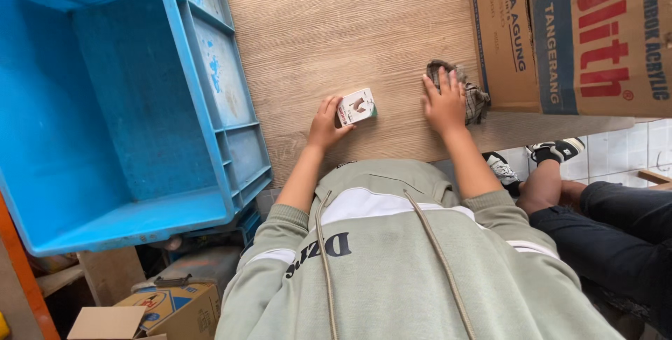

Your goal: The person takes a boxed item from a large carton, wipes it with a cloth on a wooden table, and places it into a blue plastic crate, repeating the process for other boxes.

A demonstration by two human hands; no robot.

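Left hand [324, 124] holds small box [356, 107]; right hand [443, 102] flat on rag [467, 91].

Crate [126, 102]: bright blue. Table [350, 25]: light wood grain. Small packet [356, 107]: white, green edge. Cloth [470, 95]: grey-brown check. Carton [602, 32]: brown, red print, blue band.

A small white packet [356, 107] with a dark picture and a green edge lies flat on the wooden tabletop [336, 25], slightly tilted, touched by the left hand [326, 126]. A crumpled grey-brown checked rag [470, 95] lies under the right hand [444, 104].
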